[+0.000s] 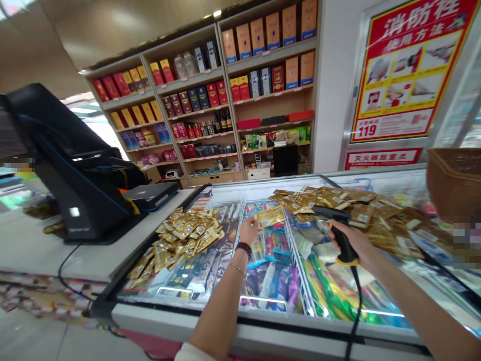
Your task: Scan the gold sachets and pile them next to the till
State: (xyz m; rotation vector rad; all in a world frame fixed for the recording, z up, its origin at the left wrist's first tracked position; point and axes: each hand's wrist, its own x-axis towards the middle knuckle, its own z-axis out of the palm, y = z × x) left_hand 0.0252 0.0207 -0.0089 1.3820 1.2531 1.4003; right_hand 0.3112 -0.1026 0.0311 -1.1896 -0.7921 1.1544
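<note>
My left hand, with a beaded bracelet at the wrist, pinches one end of a gold foil packet whose barcode faces up. In my right hand is a black and yellow barcode scanner, its head pointing left toward that packet and its cord hanging down in front. A heap of gold packets lies on the freezer's glass top to the left. Another pile of gold packets spreads over the glass behind and to the right of the scanner.
Under the glass of the chest freezer show colourful wrapped goods and white wire dividers. On the left counter stand a black checkout terminal and a flat black box. A brown basket is at the right. Shelves of boxes line the back wall.
</note>
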